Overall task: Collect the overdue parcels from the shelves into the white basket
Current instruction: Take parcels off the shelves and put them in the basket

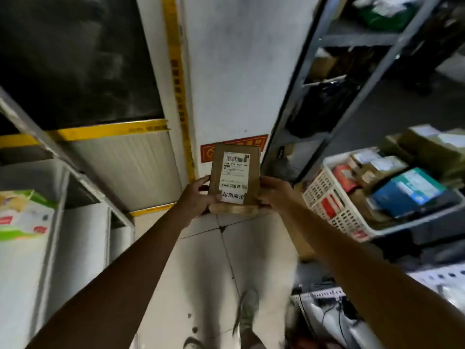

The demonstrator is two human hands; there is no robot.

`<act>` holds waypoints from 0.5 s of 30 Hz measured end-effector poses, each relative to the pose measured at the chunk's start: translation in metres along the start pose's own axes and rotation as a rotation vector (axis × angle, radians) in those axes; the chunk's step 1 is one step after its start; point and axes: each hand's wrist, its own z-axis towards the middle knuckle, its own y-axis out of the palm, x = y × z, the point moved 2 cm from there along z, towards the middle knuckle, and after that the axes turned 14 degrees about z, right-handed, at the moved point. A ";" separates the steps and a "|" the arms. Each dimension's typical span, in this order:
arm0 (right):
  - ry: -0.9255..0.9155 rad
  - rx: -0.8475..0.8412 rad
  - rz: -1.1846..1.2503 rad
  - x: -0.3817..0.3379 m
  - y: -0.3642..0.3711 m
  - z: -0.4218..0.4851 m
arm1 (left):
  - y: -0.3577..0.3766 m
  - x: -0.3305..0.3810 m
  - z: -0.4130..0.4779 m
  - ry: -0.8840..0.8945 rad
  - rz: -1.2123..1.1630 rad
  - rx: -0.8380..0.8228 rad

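- Head view: you hold a brown parcel (235, 177) in mid-air over the aisle floor (201, 260), to the left of the white basket (324, 197) and apart from it.
- Your left hand (195, 200) has its grip clamped on the parcel's near left edge, thumb on the label face. Your right hand (273, 195) has its grip clamped on the near right edge.
- The long axis runs away from you. The barcode end points far and the label faces the camera.
- Step judged: label check; the parcel is picked but not yet deposited.
- The next move calls for a swing to the right and a lowering into a gap among the parcels already in the basket.
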 end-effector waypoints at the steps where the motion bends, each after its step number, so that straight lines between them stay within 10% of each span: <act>1: -0.007 0.046 0.028 0.000 -0.020 -0.004 | 0.018 0.010 0.011 0.018 0.036 -0.047; 15: -0.079 0.485 0.277 -0.019 -0.230 -0.003 | 0.220 0.132 0.142 0.132 0.300 -0.416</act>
